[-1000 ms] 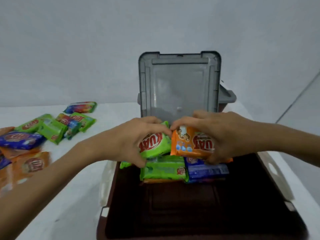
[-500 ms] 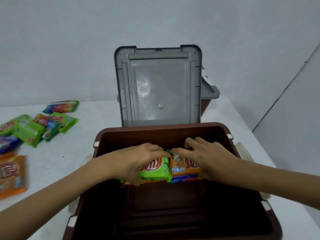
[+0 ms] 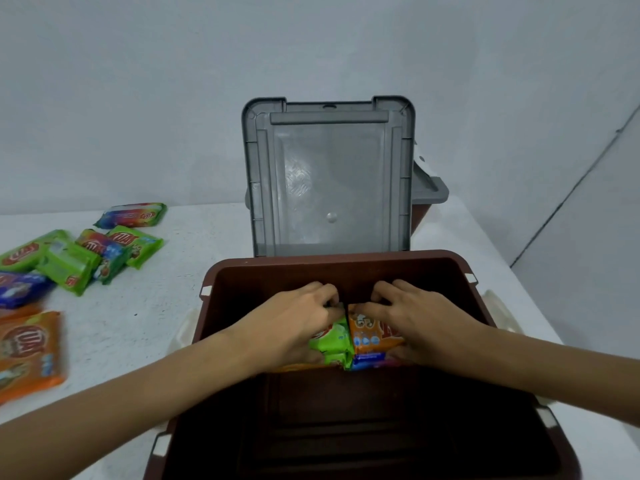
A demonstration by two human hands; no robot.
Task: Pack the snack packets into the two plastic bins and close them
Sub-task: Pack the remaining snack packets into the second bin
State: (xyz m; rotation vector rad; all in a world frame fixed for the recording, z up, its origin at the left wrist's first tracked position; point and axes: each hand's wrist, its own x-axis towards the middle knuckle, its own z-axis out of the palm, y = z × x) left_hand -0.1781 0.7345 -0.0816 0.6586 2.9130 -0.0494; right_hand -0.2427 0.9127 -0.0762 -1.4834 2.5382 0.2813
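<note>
Gripping a green packet [image 3: 330,341], the left hand [image 3: 298,327] sits inside the brown bin [image 3: 346,258] near its far wall; just beside it, the right hand [image 3: 422,323] clamps an orange packet [image 3: 370,336]. Loose packets [image 3: 69,265] lie left on the table [image 3: 138,323].

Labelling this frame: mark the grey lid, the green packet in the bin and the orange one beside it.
grey lid [image 3: 329,181]: head view, centre of its inner panel.
green packet [image 3: 329,340]: head view, its uncovered front.
orange packet [image 3: 369,336]: head view, its printed front.
</note>
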